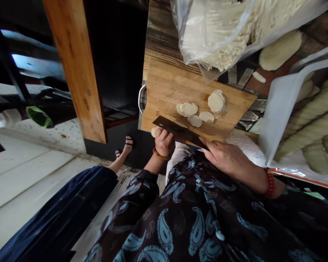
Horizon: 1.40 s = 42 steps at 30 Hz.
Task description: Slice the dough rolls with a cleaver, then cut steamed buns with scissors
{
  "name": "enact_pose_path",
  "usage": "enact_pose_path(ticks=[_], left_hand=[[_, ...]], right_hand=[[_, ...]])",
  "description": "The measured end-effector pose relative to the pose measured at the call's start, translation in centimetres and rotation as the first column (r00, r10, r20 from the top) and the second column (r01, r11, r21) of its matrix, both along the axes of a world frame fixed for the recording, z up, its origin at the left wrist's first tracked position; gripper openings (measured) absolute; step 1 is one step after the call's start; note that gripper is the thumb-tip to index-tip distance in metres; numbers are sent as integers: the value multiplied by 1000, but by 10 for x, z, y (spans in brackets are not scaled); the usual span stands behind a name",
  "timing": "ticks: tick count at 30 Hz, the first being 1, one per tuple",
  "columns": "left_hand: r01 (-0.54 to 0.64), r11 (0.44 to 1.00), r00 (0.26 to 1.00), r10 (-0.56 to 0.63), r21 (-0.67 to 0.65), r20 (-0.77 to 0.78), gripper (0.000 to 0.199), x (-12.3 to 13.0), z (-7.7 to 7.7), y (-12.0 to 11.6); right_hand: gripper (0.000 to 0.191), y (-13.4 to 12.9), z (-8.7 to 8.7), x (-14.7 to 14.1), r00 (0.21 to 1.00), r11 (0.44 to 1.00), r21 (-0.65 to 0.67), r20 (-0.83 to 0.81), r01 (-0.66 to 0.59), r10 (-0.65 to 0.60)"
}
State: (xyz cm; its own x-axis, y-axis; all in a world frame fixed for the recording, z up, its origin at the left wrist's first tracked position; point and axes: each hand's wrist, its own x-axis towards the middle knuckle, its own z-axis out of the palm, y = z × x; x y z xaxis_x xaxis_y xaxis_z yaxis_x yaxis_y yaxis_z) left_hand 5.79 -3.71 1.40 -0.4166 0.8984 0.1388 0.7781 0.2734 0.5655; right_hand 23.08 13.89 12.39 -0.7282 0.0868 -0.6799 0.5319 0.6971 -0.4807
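My right hand (218,151) is closed round the handle end of a dark, broad-bladed knife (180,133). Against the blade's other end, my left hand (164,141) has its fingers curled on a pale piece (153,131), mostly hidden beneath them. Both hands are at the near edge of a wooden cutting board (169,83). Several thin, pale round slices (189,109) lie loosely beyond the blade, one partly under it. A small stack of slices (216,101) sits farther right on the board.
Beyond the board is a clear plastic bag (215,32) of pale strips. At the right stands a white plastic container (278,105) with long, ridged pale pieces. A pale oval piece (280,51) lies behind it. Another person's leg and sandalled feet (128,143) show at the left.
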Motion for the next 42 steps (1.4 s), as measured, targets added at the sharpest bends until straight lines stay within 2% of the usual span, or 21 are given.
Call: enact_pose_path(ticks=[7,13,19,25,31,38,42], left_hand=[[33,999,994,-34,10,100,33,-6,1,0],[53,996,984,-40,-70,175,33,-6,-5,-8],[56,994,991,-44,-93,127,33,-5,-6,-9],[4,996,1000,-1,-84,29,35,-6,-5,-5],[14,995,1000,-16,-101,-22,33,-3,-2,-3],[-62,991,997,55,-121,-57,26,3,1,-1],[-161,976,986,165,-144,12,23,8,4,-6]], right_hand=[[44,1,-6,-6,997,1000,27,-72,-12,14],[40,3,-10,-12,995,999,9,-96,39,-37],[42,5,-13,-29,1000,1000,-11,29,10,-10],[42,2,-15,-38,1000,1000,-4,14,-5,5],[43,3,-15,-12,1000,1000,15,-22,-10,11],[43,11,-16,31,988,991,134,-153,32,-11],[46,14,-6,36,969,994,99,-245,43,-17]])
